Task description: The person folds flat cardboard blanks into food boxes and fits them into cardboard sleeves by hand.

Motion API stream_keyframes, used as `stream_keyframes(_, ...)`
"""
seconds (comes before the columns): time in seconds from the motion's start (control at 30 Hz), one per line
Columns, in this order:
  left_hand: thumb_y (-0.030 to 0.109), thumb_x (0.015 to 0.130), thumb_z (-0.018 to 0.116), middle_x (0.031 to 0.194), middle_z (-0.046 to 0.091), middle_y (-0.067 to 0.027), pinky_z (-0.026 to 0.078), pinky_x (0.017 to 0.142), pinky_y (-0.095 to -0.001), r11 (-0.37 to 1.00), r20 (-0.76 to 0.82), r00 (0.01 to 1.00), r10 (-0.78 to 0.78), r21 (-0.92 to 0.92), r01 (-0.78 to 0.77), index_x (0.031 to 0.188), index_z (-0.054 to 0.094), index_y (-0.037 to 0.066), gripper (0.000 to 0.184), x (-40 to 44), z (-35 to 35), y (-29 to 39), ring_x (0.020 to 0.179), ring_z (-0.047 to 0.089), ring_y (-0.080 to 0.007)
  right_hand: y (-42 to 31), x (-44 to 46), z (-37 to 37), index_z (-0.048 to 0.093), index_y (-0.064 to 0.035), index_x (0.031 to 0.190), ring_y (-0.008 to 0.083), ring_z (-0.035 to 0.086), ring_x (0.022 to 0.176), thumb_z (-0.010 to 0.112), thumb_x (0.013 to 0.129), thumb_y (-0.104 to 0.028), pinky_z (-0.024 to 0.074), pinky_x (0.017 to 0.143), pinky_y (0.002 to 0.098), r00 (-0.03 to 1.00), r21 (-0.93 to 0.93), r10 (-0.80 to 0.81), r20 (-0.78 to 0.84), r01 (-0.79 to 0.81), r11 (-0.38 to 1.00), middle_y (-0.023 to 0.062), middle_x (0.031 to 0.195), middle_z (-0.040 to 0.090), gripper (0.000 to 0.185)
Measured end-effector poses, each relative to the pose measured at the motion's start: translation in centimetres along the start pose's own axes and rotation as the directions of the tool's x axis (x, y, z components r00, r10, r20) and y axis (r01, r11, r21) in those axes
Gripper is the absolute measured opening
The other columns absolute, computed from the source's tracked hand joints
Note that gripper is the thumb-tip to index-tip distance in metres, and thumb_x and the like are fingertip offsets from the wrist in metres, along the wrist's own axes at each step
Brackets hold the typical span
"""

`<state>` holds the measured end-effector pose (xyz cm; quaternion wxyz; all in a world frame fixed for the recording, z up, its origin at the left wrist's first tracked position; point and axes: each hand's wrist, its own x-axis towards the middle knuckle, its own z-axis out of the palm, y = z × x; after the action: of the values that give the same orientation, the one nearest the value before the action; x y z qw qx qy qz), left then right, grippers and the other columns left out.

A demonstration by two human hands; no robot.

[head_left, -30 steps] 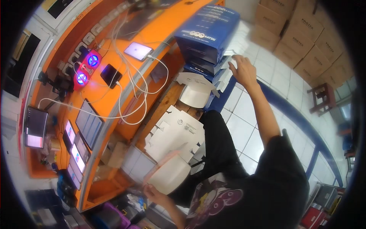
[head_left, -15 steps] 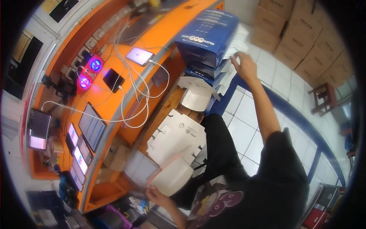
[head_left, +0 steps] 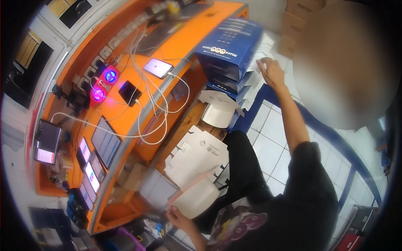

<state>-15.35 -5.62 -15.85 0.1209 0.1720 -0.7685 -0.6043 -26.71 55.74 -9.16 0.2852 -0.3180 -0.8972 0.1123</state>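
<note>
curling near the white carton's lower edge, your left hand may be pinching it, though i can't tell. the white carton lies opened out over the near end of the wooden bench. expect light, fairly stiff cardboard, smooth enough to slip; its notched tabs could crease, so take it by the plain edges. farther right, your right hand is bent at the white flaps beside the stacked blue boxes; whether it's grasping one is unclear.
</note>
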Motion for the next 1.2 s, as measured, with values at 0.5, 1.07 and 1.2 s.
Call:
stream_keyframes(0.5, 0.024, 0.104, 0.058, 0.100, 0.060, -0.0064, 0.048, 0.081, -0.0285, 0.999, -0.008, 1.000, -0.010, -0.046, 0.009, 0.112, 0.056, 0.000, 0.025, -0.3, 0.6, 0.8, 0.090, 0.057, -0.0143, 2.7, 3.8, 0.4, 0.066, -0.0070, 0.127, 0.0346, 0.056, 0.121, 0.044, 0.100, -0.060, 0.0484, 0.099, 0.0467, 0.995, -0.030, 0.026, -0.096, -0.029, 0.999, 0.0132, 0.130, 0.062, 0.064)
stream_keyframes(1.07, 0.022, 0.104, 0.055, 0.098, 0.061, -0.0042, 0.047, 0.081, -0.0281, 0.992, -0.019, 0.997, -0.068, -0.105, 0.066, 0.113, 0.058, 0.000, 0.023, 0.5, 1.2, -1.9, 0.089, 0.056, -0.0124, 8.9, 6.7, 5.0, 0.056, -0.0037, 0.138, 0.0416, 0.058, 0.123, 0.043, 0.103, -0.053, 0.0421, 0.107, 0.0475, 0.929, 0.134, 0.043, -0.368, 0.007, 0.991, 0.0241, 0.131, 0.063, 0.062)
stream_keyframes(1.2, 0.023, 0.104, 0.058, 0.103, 0.065, -0.0040, 0.048, 0.083, -0.0265, 0.940, 0.044, 0.958, -0.285, -0.182, 0.288, 0.119, 0.061, 0.000, 0.028, 0.7, 1.9, -1.5, 0.093, 0.059, -0.0116, 1.2, -5.9, 4.6, 0.063, 0.0025, 0.113, 0.0309, 0.067, 0.100, 0.050, 0.106, -0.032, 0.0501, 0.089, 0.0383, 0.921, 0.435, 0.249, -0.298, -0.101, 0.895, 0.0206, 0.107, 0.070, 0.037)
